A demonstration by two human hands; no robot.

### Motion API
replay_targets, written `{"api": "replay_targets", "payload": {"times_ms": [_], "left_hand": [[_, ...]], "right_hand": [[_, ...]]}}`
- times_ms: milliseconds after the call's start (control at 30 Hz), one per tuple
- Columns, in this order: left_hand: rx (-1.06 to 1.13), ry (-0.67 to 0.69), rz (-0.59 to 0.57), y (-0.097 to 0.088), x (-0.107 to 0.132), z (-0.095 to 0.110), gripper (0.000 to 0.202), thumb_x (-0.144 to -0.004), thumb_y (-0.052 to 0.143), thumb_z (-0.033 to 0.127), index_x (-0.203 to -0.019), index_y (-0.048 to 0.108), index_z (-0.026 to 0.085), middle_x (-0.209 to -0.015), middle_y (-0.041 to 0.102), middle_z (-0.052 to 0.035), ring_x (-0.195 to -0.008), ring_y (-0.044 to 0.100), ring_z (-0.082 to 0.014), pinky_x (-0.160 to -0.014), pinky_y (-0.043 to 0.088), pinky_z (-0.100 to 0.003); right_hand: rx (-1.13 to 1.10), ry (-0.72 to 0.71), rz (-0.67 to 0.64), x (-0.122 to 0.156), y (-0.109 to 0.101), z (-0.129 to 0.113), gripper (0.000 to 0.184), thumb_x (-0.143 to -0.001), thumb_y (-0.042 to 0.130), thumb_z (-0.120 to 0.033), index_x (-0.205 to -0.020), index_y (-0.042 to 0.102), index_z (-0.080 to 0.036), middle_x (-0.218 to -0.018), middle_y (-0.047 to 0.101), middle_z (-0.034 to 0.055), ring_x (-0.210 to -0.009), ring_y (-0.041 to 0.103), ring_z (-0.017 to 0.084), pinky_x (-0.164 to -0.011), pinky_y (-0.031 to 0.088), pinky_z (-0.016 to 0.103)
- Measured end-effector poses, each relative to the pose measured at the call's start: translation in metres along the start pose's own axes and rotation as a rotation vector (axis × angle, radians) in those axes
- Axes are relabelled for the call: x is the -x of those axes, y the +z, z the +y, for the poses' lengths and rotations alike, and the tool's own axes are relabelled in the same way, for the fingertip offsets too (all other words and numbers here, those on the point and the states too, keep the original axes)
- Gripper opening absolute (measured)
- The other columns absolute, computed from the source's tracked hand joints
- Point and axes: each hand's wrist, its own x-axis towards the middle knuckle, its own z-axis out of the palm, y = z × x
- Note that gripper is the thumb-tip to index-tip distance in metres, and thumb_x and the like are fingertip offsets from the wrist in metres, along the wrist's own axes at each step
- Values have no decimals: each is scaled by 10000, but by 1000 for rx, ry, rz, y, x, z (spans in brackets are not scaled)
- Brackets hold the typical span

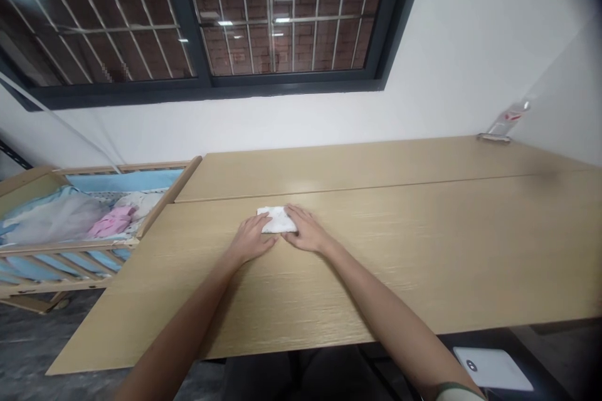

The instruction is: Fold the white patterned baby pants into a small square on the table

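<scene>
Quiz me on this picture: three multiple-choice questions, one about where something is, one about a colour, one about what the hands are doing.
1. Where is the cot?
A. left of the table
B. on the table
C. right of the table

2. What colour is the cloth?
A. red
B. white
C. black

3. How are the hands?
A. raised in the air
B. gripping the cot
C. flat on the cloth

Answers:
1 A: the cot stands off the table's left edge.
2 B: the folded cloth is plain white.
3 C: the left hand and right hand press on it from either side.
</scene>
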Motion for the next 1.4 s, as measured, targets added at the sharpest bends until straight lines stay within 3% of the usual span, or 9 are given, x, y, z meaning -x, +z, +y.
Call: {"api": "replay_targets", "payload": {"times_ms": [167, 300, 500, 633, 733, 800, 1033, 1200, 1400], "left_hand": [[57, -20, 52, -8, -6, 4, 359, -894, 589, 334, -1225, 639, 204, -1304, 680, -122, -1227, 596, -310, -1097, 385, -514], [158, -49, 90, -25, -7, 12, 250, -922, 547, 361, -1058, 689, 207, -1101, 734, -99, -1101, 634, -276, -1027, 428, -453], [401, -229, 128, -41, -6, 25, 349, -942, 521, 484, -902, 687, 180, -858, 716, -51, -784, 647, -198, -697, 490, -297], [550, -380, 131, -37, -7, 28, 426, -921, 525, 549, -824, 661, 157, -737, 679, -32, -661, 614, -175, -566, 437, -263], [668, -462, 77, -32, -8, 27, 448, -884, 562, 575, -880, 656, 138, -777, 717, -59, -669, 656, -186, -568, 473, -265], [732, -498, 25, -30, -7, 26, 453, -861, 594, 561, -988, 636, 129, -831, 745, -83, -692, 690, -198, -598, 516, -283], [751, -502, -178, -26, 5, 31, 602, -853, 619, 497, -1314, 451, 148, -800, 728, -47, -597, 655, -197, -504, 486, -302], [486, -406, -214, -29, 11, 32, 597, -853, 621, 379, -1371, 426, 154, -644, 597, 53, -612, 606, -199, -605, 444, -317], [309, -276, -327, -34, 9, 32, 483, -899, 542, 383, -1321, 430, 174, -688, 627, 47, -642, 628, -193, -608, 424, -295]], "right_hand": [[48, -78, 121, -5, -4, -5, 431, -876, 595, -292, -1278, 597, -136, -1337, 630, 191, -1251, 557, 318, -1111, 373, 494], [-146, -14, 186, -2, -13, -16, 268, -935, 574, -401, -1071, 637, -179, -1043, 713, 110, -999, 643, 272, -958, 471, 448], [-816, 291, 221, -1, -15, -36, 411, -886, 638, -563, -1084, 527, -221, -873, 664, 15, -760, 647, 188, -648, 539, 309], [-1055, 361, 74, -1, -18, -36, 715, -805, 765, -495, -1340, 367, -237, -1184, 655, 107, -984, 680, 222, -776, 603, 365], [-1024, 340, -13, 1, -21, -27, 990, -716, 851, -378, -1475, 229, -243, -1415, 533, 173, -1200, 613, 266, -955, 573, 427], [-980, 373, 24, 1, -22, -19, 1005, -746, 816, -366, -1512, 177, -247, -1406, 547, 174, -1199, 620, 278, -986, 559, 463], [-940, 392, 139, 0, -13, 3, 667, -827, 758, -377, -1381, 412, -239, -1308, 654, 139, -1110, 675, 254, -992, 555, 487], [-849, 375, 159, 0, 6, 8, 485, -833, 723, -331, -1250, 505, -212, -1210, 707, 119, -1017, 694, 226, -922, 572, 448], [-696, 226, 182, -2, 11, 7, 411, -876, 665, -343, -1242, 560, -187, -1237, 703, 123, -1055, 680, 220, -936, 546, 415]]}}
